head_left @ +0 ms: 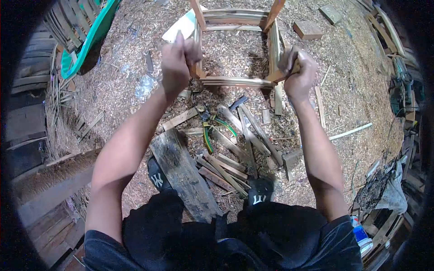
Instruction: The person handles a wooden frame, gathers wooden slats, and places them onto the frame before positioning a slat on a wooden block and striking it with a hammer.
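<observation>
A wooden frame (237, 81) of slats and posts, like that of a stool or small chair, stands before me on the shavings-covered ground. My left hand (178, 58) is closed around its near left post, thumb upward. On the opposite side, my right hand (299, 72) has its fingers curled round the near right post. Both grips are partly hidden by the hands themselves. Below the frame lie a hammer (238, 103) and pliers (207, 135) with green and yellow handles, among loose wooden strips (221, 168).
A weathered plank (183, 169) lies between my feet. Wood blocks (308, 30) rest beyond the frame at right. A green curved object (92, 40) stands at far left, and a white sheet (181, 28) lies behind my left hand. Stacked timber (54, 180) lines the left side.
</observation>
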`<state>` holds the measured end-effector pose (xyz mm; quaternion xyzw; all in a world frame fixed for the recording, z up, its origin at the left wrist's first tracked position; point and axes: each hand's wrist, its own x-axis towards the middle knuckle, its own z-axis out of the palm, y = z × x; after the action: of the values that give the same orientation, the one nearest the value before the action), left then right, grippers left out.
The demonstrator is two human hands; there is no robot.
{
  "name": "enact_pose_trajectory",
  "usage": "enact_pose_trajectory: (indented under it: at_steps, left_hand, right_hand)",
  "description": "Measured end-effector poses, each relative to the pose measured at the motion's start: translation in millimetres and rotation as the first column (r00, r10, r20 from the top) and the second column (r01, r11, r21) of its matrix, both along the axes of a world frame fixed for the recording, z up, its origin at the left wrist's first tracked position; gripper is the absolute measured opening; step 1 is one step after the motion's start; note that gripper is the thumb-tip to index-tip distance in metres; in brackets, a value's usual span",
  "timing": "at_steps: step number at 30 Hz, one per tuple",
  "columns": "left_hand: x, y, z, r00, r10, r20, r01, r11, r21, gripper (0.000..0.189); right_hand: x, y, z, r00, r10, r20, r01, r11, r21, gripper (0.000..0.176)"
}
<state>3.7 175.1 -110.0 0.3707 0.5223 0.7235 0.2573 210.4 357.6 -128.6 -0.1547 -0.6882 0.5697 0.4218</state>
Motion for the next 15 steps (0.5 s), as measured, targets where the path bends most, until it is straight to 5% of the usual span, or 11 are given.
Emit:
enact_pose_trajectory:
  at_steps: [15]
  left_hand:
    - [2.2, -4.8, -4.0, 0.997, -0.057, -0.052, 0.052, 0.995, -0.09, 0.06]
  right_hand:
    - [1.2, -1.2, -4.0, 0.999, 0.043, -0.027, -0.048, 0.972, -0.23, 0.04]
